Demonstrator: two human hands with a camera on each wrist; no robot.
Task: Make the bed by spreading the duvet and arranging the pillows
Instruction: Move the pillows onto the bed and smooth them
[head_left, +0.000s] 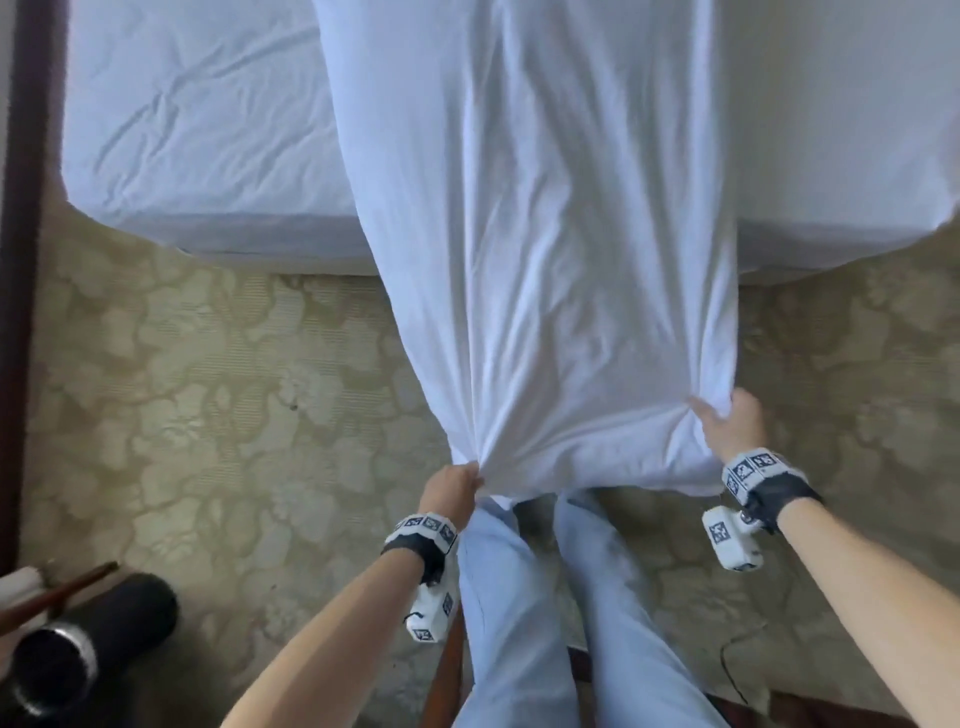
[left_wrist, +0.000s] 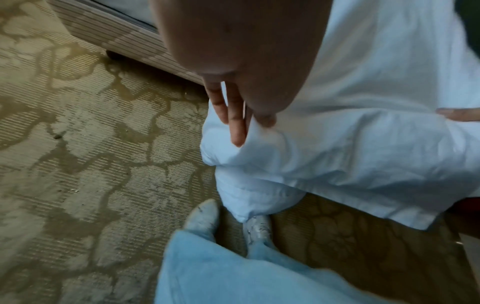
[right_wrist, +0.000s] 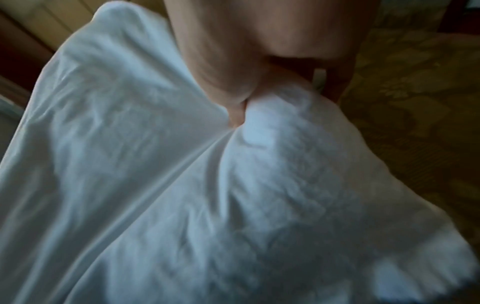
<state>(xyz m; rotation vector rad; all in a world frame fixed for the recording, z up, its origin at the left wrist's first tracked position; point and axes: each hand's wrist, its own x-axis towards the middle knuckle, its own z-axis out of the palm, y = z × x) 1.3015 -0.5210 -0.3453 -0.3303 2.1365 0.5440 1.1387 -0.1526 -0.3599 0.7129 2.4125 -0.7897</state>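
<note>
A white duvet runs as a narrow band from the bed out over the floor toward me, stretched taut. My left hand pinches its near left corner, the cloth bunched between thumb and fingers. My right hand grips the near right corner, with the fabric gathered in its fist. The mattress with a wrinkled white sheet lies bare on both sides of the duvet. No pillows are in view.
I stand on patterned beige carpet at the foot of the bed, my legs in light blue jeans under the duvet's edge. A black cylinder lies on the floor at lower left. A dark wooden post borders the left side.
</note>
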